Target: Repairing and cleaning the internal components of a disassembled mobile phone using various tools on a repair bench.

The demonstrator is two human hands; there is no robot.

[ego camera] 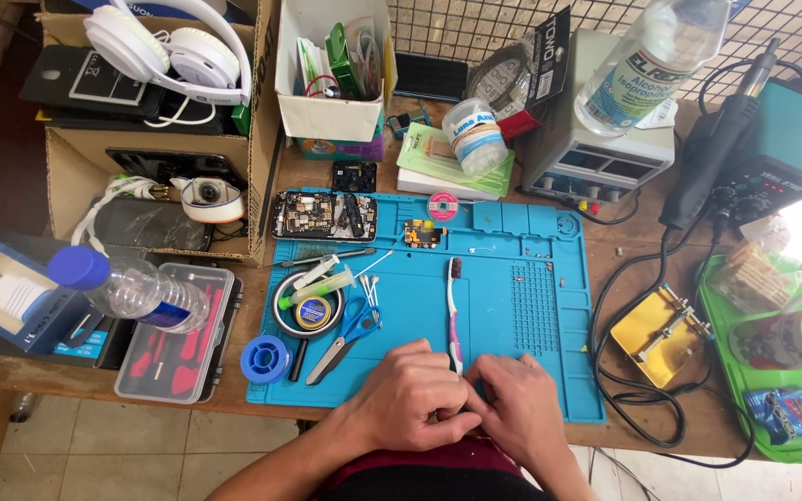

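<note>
A wooden bench (234, 394) carries a blue rubbery mat (512, 306), flat and ribbed, under both hands. The left hand (410, 394) and right hand (517, 404) meet at the mat's near edge, each grip pinched together on something too small to make out. Just beyond them lies a pink toothbrush (454, 315), light, stiff plastic with soft bristles, best held mid-handle.

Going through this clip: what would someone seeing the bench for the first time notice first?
The bright blue work mat at the middle of the wooden bench draws the eye, with the left hand and right hand pressed together at its near edge, whatever they pinch hidden. A pink and white toothbrush lies on the mat just beyond the hands. White headphones top a cardboard box at far left.
</note>
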